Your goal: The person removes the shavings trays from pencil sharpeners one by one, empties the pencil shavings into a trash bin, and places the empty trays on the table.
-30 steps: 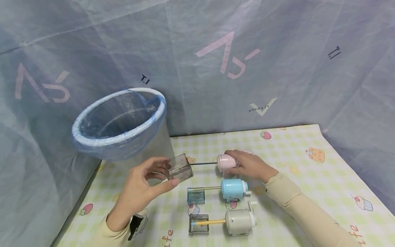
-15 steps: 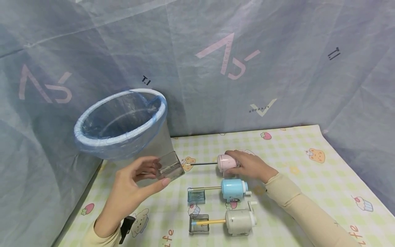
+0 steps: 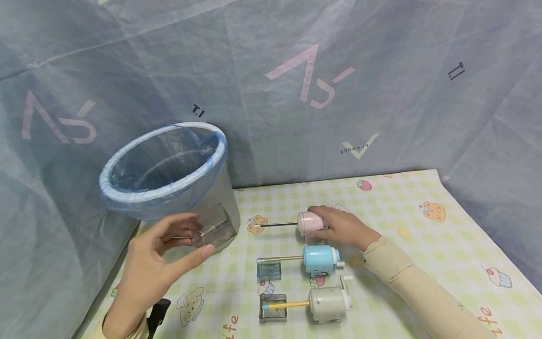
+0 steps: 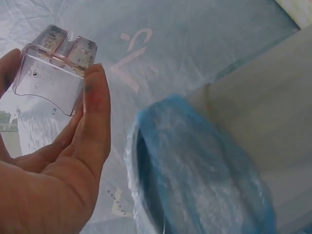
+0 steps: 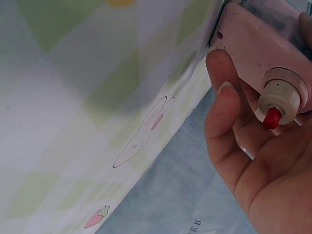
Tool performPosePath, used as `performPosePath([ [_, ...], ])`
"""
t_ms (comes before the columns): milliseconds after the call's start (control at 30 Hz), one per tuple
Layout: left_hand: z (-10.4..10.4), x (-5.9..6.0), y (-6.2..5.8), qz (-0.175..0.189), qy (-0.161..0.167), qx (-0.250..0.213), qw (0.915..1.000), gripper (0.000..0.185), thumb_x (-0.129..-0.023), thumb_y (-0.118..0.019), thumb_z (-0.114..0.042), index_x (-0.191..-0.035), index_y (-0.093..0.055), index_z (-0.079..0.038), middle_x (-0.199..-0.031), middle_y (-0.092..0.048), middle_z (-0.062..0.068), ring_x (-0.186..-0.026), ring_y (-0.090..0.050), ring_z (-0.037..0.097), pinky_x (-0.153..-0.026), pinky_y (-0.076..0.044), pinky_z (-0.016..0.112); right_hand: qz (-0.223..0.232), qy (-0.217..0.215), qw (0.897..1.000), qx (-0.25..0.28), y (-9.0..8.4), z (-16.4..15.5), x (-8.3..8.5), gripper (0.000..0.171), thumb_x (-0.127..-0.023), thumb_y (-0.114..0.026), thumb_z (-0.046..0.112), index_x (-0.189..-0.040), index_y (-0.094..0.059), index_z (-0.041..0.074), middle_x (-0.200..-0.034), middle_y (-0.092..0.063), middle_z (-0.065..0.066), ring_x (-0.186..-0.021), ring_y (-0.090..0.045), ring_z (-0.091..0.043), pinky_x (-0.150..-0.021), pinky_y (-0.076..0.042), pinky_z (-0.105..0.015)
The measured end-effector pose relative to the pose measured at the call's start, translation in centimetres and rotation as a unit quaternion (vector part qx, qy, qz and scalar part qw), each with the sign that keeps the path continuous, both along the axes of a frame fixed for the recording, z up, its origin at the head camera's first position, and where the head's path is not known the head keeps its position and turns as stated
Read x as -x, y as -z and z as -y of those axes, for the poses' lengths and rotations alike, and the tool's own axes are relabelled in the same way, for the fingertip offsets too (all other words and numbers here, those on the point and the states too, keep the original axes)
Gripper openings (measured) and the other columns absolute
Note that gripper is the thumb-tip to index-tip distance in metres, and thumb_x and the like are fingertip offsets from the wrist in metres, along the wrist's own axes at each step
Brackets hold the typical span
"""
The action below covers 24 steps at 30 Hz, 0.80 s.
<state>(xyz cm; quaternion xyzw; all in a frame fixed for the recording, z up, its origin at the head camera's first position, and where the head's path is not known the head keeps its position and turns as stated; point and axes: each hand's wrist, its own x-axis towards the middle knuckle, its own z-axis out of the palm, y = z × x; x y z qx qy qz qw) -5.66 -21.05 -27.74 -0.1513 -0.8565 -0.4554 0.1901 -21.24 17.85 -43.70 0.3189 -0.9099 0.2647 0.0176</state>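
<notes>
left hand: pinches clear shavings drawer beside bin, mat's left edge | right hand: fingers curled round pink sharpener, pencil inserted, mid-mat

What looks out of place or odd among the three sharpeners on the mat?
The pink sharpener, held by the right hand, has no tray beside it. Its clear tray is in the left hand, near the lined bin. The blue sharpener and the grey sharpener each have a tray near the pencil end.
</notes>
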Motion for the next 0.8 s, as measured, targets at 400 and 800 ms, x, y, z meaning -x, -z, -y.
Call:
performPosePath([
  [400,1.9,-0.5,-1.7,-0.036,-0.009,-0.008,0.9993,0.058,-0.081,-0.088,0.012,-0.134,-0.069,-0.001,-0.113,-0.076,0.006,-0.099,-0.074,0.013,-0.086,-0.058,0.017,0.001,-0.001,1.0,0.003,0.0,0.0,0.0,0.055,-0.095,-0.082,0.038,-0.138,-0.063,0.009,-0.108,-0.07,0.002,-0.092,-0.064,-0.013,-0.076,-0.055,-0.037],
  [800,3.7,-0.4,-2.7,-0.062,0.035,-0.117,0.9906,0.056,-0.078,-0.08,0.024,-0.131,-0.067,0.012,-0.113,-0.076,0.011,-0.097,-0.075,0.016,-0.088,-0.058,0.017,0.003,-0.001,1.0,-0.001,0.1,0.0,0.1,0.055,-0.095,-0.082,0.038,-0.137,-0.062,0.01,-0.105,-0.069,0.003,-0.091,-0.063,-0.012,-0.076,-0.055,-0.037],
])
